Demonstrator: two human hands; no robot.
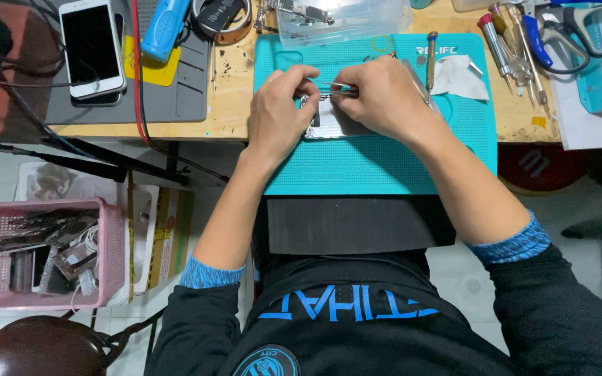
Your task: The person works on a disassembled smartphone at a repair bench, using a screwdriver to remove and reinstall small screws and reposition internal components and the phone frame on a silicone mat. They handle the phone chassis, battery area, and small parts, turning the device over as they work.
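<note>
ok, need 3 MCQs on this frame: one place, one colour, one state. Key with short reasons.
1. Where does the white phone lie?
A. on the grey mat, far left of the bench
B. in the pink basket
C. on the teal mat

2. What colour is the mat under both hands?
A. grey
B. teal
C. yellow

3. How does the right hand stand?
A. flat and open on the bench
B. off the bench, hanging at the side
C. pinched on thin metal tweezers over a small metal part

Key: 1 A, the phone rests screen up on the grey mat. 2 B, the left hand and right hand both work over the teal mat. 3 C, the fingers close on the tweezers, which point toward the left hand.
</note>
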